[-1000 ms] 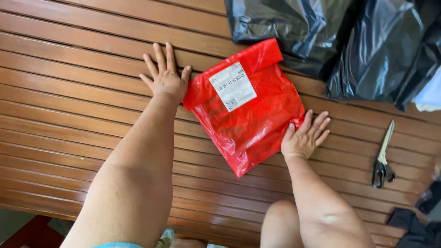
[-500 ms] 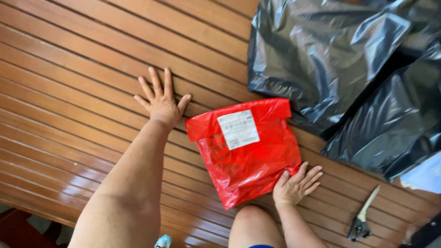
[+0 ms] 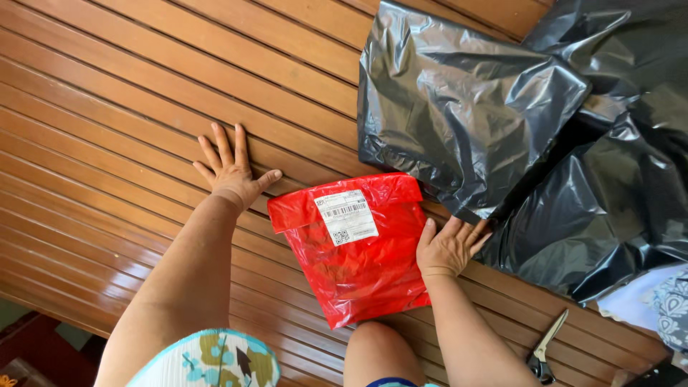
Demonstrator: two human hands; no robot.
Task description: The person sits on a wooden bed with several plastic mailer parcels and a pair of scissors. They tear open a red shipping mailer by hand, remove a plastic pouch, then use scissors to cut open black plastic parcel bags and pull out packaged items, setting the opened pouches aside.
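Note:
A red plastic mailer parcel with a white label lies flat on the slatted wooden surface. My left hand rests flat on the wood just left of the parcel's top corner, fingers spread, holding nothing. My right hand lies palm down at the parcel's right edge, thumb touching the red plastic, fingers reaching toward a black plastic parcel.
Two large black plastic parcels fill the upper right, the second to the right. Scissors lie at the lower right. Patterned cloth shows at the right edge. My knee is below the red parcel.
The view shifted, so everything sits lower in frame. My right hand moved up along the red parcel's right edge toward the black parcels. My left hand stayed flat on the wood.

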